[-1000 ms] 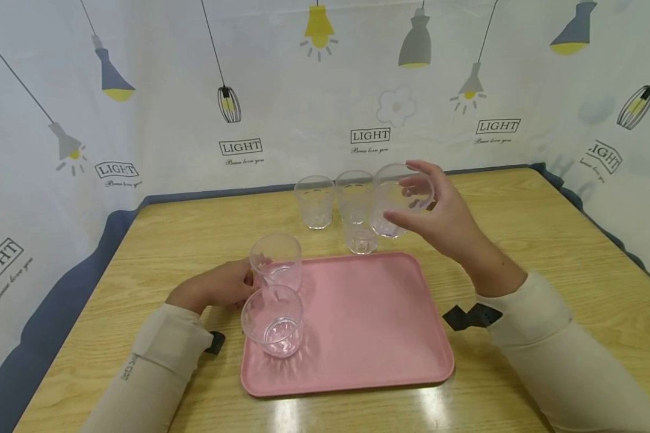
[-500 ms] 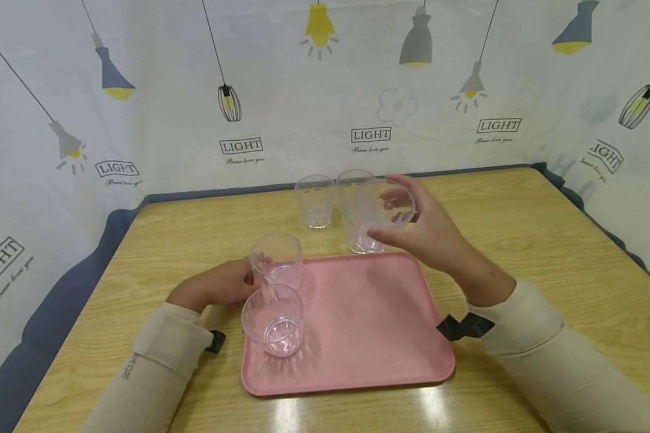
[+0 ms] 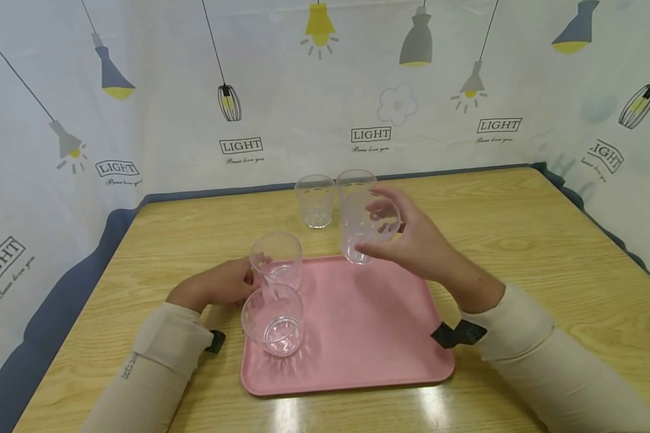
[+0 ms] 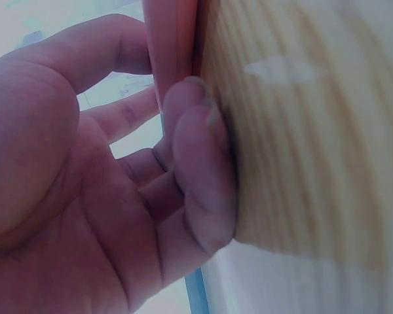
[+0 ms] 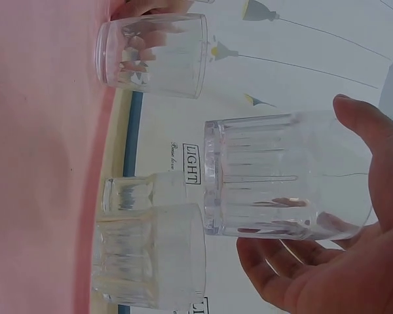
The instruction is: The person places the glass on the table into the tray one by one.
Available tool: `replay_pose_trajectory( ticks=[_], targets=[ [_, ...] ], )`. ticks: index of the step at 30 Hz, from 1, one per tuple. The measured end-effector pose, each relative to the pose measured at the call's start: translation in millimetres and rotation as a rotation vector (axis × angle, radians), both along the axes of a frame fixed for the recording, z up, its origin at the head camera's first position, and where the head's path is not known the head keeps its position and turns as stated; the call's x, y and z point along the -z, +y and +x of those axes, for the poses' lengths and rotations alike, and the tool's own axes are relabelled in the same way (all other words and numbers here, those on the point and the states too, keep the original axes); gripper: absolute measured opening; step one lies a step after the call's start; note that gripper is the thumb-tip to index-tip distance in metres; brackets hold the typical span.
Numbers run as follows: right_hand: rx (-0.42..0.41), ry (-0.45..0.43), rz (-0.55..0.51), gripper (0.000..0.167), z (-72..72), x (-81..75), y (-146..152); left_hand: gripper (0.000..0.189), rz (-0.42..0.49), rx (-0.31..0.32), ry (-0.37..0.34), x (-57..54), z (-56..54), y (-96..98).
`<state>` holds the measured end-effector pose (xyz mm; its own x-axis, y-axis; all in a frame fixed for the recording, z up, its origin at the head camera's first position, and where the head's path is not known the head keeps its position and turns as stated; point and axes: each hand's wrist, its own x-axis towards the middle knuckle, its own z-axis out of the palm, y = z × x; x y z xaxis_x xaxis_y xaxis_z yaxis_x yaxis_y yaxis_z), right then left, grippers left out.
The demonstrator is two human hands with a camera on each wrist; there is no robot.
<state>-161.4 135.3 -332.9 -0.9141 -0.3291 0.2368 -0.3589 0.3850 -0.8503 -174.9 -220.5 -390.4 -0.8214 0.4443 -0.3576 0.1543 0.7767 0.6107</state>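
Note:
My right hand (image 3: 425, 243) holds a clear tumbler (image 5: 268, 173) between thumb and fingers, raised over the far edge of a pink tray (image 3: 368, 343). The right wrist view shows its ribbed base free of the tray. At the tray's left edge, my left hand (image 3: 222, 282) grips the rim (image 4: 171, 46); its lower fingers curl against the table beside it. Two more clear tumblers stand upright along the tray's left side: a near one (image 3: 276, 337) and a farther one (image 3: 281, 252), which partly covers my left fingertips.
Behind the tray, a clear tumbler (image 3: 315, 204) stands on the wooden table (image 3: 168, 240). Another tumbler (image 3: 354, 183) beside it is partly hidden by the held one. A white patterned curtain (image 3: 303, 90) hangs along the table's back and sides.
My right hand has moved left and toward me with its tumbler, from beside the back tumblers to the tray's far edge. My left hand and the tray tumblers have stayed put.

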Motion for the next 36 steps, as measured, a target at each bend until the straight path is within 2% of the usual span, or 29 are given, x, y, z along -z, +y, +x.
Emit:
replay_pose_trajectory(
  ticks=[11,18,26,36],
  targets=[
    [-0.051,-0.031,0.018,0.089,1.4,7.2,-10.8,0.059,0.014,-0.007,-0.018,0.4,1.3,-2.1],
    [-0.103,-0.041,0.036,0.090,2.3,11.6,-22.0,0.060,0.042,-0.032,-0.069,4.5,1.3,-4.0],
    [-0.174,-0.061,0.068,0.091,-1.7,13.7,-36.2,0.056,0.007,-0.015,-0.042,4.1,-1.1,-2.0],
    [-0.201,-0.119,0.088,0.093,-6.5,20.7,-45.8,0.050,0.001,-0.018,-0.039,1.6,-1.2,-0.7]
  ],
)
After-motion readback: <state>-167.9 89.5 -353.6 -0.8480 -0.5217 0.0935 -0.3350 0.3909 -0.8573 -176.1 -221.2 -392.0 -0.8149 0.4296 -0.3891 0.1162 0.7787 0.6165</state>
